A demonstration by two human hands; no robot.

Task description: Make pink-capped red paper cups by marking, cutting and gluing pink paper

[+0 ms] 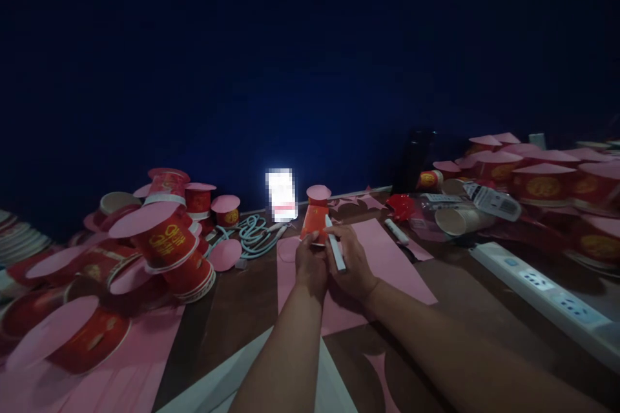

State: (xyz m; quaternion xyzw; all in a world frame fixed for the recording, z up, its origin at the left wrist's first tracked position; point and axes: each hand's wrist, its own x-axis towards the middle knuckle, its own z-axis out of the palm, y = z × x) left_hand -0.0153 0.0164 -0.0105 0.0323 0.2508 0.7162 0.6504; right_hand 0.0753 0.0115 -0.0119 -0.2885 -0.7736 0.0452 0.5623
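A red paper cup (316, 222) stands with its wide end toward me and a pink paper disc (318, 193) at its narrow end. My left hand (310, 261) grips the cup near its wide rim. In my right hand (352, 258) is a slim white pen-shaped tool (336, 250), its tip angled up beside the cup; its exact kind is unclear. Both hands are over a pink paper sheet (382, 264), where a round outline shows left of the cup. The fingers partly hide the cup's lower edge.
Red cups with pink discs (167, 239) crowd the left, and more (542, 187) fill the right. A white power strip (547, 290) lies at right. Behind are a coiled pale-blue cable (254, 235) and a bright blurred screen (281, 197). A white tube (397, 231) lies right of the sheet.
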